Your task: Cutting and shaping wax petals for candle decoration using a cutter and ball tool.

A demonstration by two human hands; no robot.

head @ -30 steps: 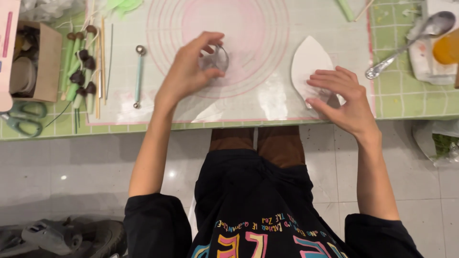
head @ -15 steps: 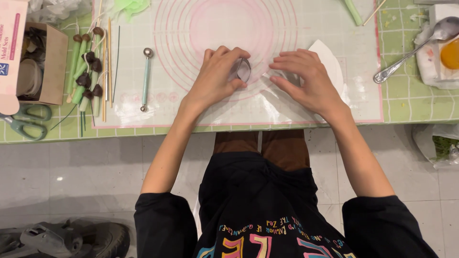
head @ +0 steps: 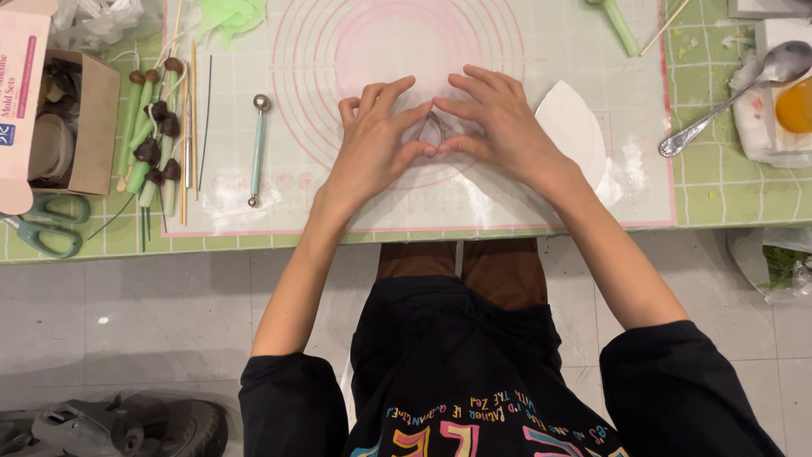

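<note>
Left hand (head: 372, 140) and right hand (head: 499, 127) press together on a small teardrop-shaped metal cutter (head: 433, 131), flat-fingered, on the translucent ringed silicone mat (head: 279, 51).

One head-worn view looks steeply down, fairly near, over the mat (head: 592, 51), probably tilted slightly.

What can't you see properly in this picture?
Head view only:
- Metal cutter: mostly hidden by the left hand and right hand; what lies under it is hidden.
- Cardboard box: contents too dark.
- Scissors: blades cut off by the left edge.
- Orange thing: cut off by the right edge.
</note>
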